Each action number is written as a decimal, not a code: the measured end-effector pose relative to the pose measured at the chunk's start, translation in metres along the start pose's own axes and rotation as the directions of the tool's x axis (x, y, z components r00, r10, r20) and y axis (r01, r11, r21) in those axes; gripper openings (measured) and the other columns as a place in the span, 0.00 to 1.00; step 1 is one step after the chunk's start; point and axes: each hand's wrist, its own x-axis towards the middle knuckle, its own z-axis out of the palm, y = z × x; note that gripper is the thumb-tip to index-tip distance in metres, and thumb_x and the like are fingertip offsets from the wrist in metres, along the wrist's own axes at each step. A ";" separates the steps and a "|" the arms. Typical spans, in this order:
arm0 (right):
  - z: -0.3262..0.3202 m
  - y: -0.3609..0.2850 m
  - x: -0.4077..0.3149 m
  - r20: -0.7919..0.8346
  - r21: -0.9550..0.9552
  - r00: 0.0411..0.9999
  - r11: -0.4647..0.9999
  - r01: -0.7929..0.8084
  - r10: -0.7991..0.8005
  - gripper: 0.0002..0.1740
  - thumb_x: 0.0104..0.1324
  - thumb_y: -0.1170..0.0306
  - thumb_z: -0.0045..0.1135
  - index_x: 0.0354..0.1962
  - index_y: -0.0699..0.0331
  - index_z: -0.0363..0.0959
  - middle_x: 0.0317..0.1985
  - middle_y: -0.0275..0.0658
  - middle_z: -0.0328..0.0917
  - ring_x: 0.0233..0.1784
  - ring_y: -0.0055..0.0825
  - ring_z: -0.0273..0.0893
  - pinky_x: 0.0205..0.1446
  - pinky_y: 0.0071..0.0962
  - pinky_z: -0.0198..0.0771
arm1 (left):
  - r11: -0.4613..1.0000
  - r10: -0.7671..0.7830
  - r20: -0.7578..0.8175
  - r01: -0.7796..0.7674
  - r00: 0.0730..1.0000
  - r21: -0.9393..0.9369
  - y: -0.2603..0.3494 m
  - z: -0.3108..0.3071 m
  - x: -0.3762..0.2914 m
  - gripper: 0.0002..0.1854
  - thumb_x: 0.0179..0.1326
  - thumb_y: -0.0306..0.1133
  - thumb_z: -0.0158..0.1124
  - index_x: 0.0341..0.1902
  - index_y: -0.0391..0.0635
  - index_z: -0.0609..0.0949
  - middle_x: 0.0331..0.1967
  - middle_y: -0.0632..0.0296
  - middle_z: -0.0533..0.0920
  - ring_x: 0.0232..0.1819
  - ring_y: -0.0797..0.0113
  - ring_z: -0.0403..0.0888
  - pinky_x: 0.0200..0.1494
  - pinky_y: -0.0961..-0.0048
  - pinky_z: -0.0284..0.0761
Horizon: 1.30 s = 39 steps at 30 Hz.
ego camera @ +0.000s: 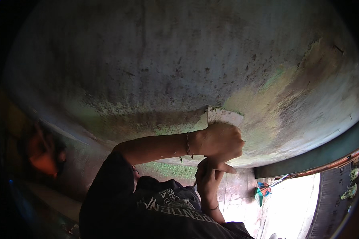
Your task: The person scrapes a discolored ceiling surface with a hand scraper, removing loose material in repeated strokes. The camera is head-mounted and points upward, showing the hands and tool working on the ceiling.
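Observation:
My left hand (223, 142), with a thin bracelet at the wrist, reaches in from the left and is closed on a broad flat scraper (226, 116). The scraper's pale blade lies against the wall (173, 71), its far edge lined with greenish flakes. The handle is hidden by the hand. Directly below, my right hand (208, 180) is raised against the underside of the left one, its fingers curled. Whatever is inside them is hidden. Around the blade the wall shows worn green and yellowish paint, with dark, pitted grey above.
Green flakes (170, 170) litter the floor at the wall's foot. A nail (338, 49) juts from the wall at upper right. Beyond a bright opening (290, 206) stands a dark gate (332, 203). A green object (258, 197) lies near it; a blurred orange thing (43, 158) is left.

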 end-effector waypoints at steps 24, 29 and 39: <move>0.009 0.006 0.002 -0.084 0.369 0.986 0.924 -0.105 0.146 0.11 0.71 0.72 0.48 0.47 0.68 0.63 0.28 0.31 0.63 0.26 0.18 0.61 0.25 0.21 0.56 | 0.996 0.046 0.114 -0.054 0.992 0.065 -0.002 -0.001 0.000 0.37 0.53 0.67 0.57 0.11 0.40 0.76 0.08 0.55 0.72 0.19 0.57 0.73 0.22 0.62 0.73; 0.006 0.013 -0.005 -0.052 0.110 0.996 0.992 -0.066 0.072 0.22 0.61 0.88 0.53 0.53 0.71 0.65 0.36 0.41 0.65 0.34 0.29 0.65 0.33 0.30 0.63 | 0.998 0.052 0.151 -0.055 0.987 0.014 0.002 -0.001 -0.002 0.36 0.53 0.65 0.58 0.11 0.40 0.76 0.08 0.54 0.72 0.19 0.57 0.73 0.22 0.62 0.73; 0.005 0.011 -0.005 -0.036 0.516 0.973 0.838 -0.178 0.229 0.18 0.62 0.85 0.56 0.50 0.70 0.66 0.33 0.40 0.65 0.32 0.29 0.66 0.32 0.32 0.63 | 0.999 0.045 0.109 -0.045 0.993 -0.003 0.002 0.005 -0.001 0.38 0.53 0.67 0.58 0.11 0.39 0.76 0.07 0.53 0.70 0.18 0.55 0.71 0.23 0.60 0.72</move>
